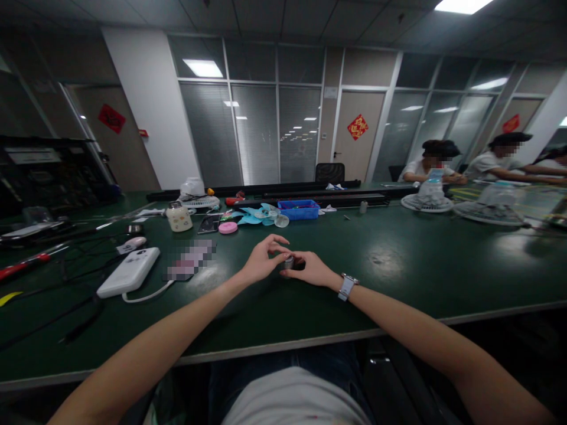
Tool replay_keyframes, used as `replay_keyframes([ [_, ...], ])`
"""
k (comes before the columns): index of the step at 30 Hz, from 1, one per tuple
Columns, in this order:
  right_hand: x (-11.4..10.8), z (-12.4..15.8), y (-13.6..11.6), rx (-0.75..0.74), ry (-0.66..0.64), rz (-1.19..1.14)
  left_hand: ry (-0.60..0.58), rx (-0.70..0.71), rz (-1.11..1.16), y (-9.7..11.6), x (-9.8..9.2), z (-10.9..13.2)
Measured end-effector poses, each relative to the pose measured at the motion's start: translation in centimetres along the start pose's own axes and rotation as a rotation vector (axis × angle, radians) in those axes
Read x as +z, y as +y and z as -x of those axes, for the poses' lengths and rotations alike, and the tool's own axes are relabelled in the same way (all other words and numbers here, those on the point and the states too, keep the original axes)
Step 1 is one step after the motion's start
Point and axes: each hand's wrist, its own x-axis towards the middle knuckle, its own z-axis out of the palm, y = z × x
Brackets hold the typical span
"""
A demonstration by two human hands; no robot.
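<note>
A small grey metal-looking cylinder point(288, 262) stands at the green table's surface between my two hands; its exact kind is too small to make out. My left hand point(264, 258) reaches it from the left, thumb at its upper edge and fingers curved above and behind. From the right, my right hand point(312, 268) closes thumb and fingers around its side. Part of the cylinder is hidden by the fingertips. A watch point(348, 286) with a pale strap is on my right wrist.
Left of my hands lie a white power bank point(129, 273) with a cable and a phone point(191, 260). Behind are a patterned jar point(178, 217), pink round lid point(228, 228), blue fan blades point(257, 215) and a blue bin point(298, 213). Two fan guards point(426, 202) and several people are right.
</note>
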Motion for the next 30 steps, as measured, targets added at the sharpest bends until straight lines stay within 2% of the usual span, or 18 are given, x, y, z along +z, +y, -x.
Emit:
replay_keyframes([
  [5,0.0,0.0,-0.3,0.011,0.016,0.005,0.138,0.004,-0.051,0.2,-0.1,-0.3],
  [7,0.0,-0.1,-0.3,0.031,0.044,0.024,0.196,0.002,-0.079,0.1,-0.6,-0.4],
  [9,-0.2,-0.2,-0.1,0.068,0.094,0.049,0.204,-0.015,-0.119,-0.3,-1.4,-0.4],
  [11,-0.4,-0.3,0.4,0.107,0.149,0.074,0.124,-0.054,-0.147,-1.2,-2.4,-0.4],
  [15,-0.9,-0.4,1.2,0.138,0.195,0.108,-0.182,-0.199,-0.075,-3.9,-4.4,-0.2],
  [17,-1.0,-0.4,1.5,0.134,0.196,0.11,-0.266,-0.267,-0.053,-5.0,-5.2,-0.2],
  [20,-1.1,-0.4,1.6,0.139,0.19,0.106,-0.304,-0.298,-0.061,-5.9,-6.1,-0.3],
  [25,-1.0,-0.4,1.9,0.144,0.18,0.091,-0.374,-0.296,-0.072,-6.1,-7.5,-0.6],
  [30,-1.0,-0.4,1.9,0.15,0.182,0.085,-0.426,-0.295,-0.072,-6.2,-7.8,-0.7],
])
